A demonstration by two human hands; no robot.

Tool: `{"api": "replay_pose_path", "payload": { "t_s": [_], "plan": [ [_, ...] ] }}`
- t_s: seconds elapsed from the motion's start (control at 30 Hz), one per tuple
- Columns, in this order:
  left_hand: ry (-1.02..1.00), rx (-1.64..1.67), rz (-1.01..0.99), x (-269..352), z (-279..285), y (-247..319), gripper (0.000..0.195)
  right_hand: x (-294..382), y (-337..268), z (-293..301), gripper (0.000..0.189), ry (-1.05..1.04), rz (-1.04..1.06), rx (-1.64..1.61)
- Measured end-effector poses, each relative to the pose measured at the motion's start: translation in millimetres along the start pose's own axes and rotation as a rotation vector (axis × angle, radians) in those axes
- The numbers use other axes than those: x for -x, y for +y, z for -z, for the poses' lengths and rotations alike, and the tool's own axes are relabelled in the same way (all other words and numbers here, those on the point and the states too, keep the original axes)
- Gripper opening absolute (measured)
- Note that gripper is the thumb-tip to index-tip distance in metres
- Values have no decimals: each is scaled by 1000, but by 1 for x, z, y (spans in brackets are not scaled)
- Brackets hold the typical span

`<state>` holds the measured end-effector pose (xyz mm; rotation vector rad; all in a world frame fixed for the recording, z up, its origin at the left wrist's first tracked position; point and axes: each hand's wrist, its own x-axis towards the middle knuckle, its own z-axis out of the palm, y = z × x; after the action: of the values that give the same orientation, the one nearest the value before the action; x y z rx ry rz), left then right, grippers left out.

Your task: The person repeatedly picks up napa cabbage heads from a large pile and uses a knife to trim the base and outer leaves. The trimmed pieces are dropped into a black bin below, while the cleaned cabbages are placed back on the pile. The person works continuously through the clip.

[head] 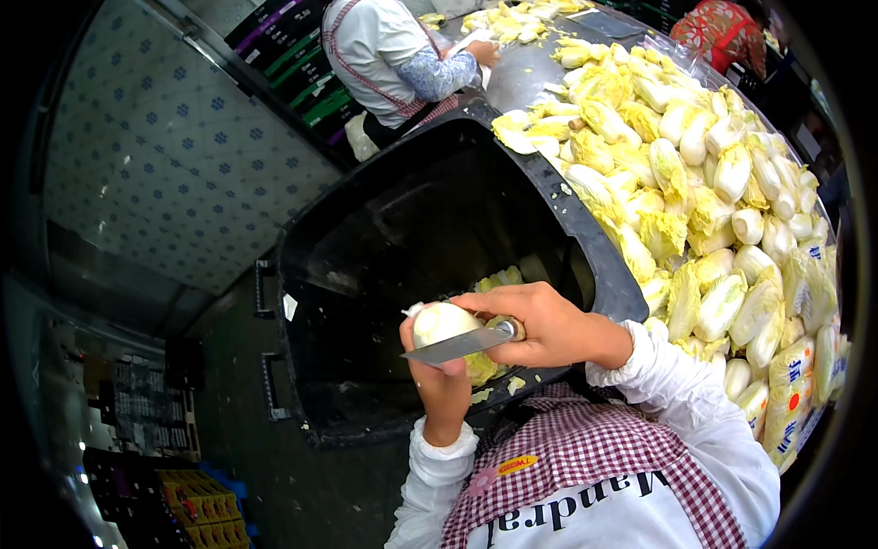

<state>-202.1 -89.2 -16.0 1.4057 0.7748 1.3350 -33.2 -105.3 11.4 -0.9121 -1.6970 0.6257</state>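
Observation:
Over a deep black plastic bin point(425, 199), my left hand point(439, 391) holds a small napa cabbage point(442, 324) with its pale base turned up. My right hand point(545, 326) grips the handle of a knife point(459, 344); its broad metal blade lies across the near side of the cabbage base. My right fingertips reach to the cabbage's far side. Below my hands, yellow-green leaves show inside the bin, and small leaf scraps point(516, 385) lie by its near rim. A large heap of napa cabbages point(658, 165) covers the metal table to the right.
Wrapped cabbages point(789, 398) lie at the table's near right. A co-worker point(391, 62) in a checked apron stands beyond the bin, holding something white; another person point(720, 34) is at the far right. Stacked crates point(302, 68) stand behind, and yellow boxes point(206, 508) at lower left.

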Motion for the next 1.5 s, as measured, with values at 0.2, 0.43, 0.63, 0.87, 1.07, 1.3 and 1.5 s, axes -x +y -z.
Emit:
{"api": "replay_pose_path", "payload": {
  "t_s": [0.2,0.43,0.63,0.87,1.07,1.3,1.5],
  "plan": [
    [-48,-64,-13,3,2,-4,79,1,-3,-2,45,-72,-115,22],
    [-81,-208,-3,1,6,-2,74,-1,9,-8,40,-95,-179,-43],
    [-49,-88,87,5,16,-7,76,-3,-1,-6,37,-151,-294,-64],
    [-72,-7,142,10,20,-20,79,-3,-2,-4,36,-164,-384,-54],
    [-74,-107,102,6,14,1,90,3,-4,6,42,-149,-260,-132],
    [-123,-25,132,7,7,4,85,2,6,3,51,-131,46,63],
    [-165,-142,112,7,2,5,80,6,-1,-1,46,-96,-58,150]
  ]
}}
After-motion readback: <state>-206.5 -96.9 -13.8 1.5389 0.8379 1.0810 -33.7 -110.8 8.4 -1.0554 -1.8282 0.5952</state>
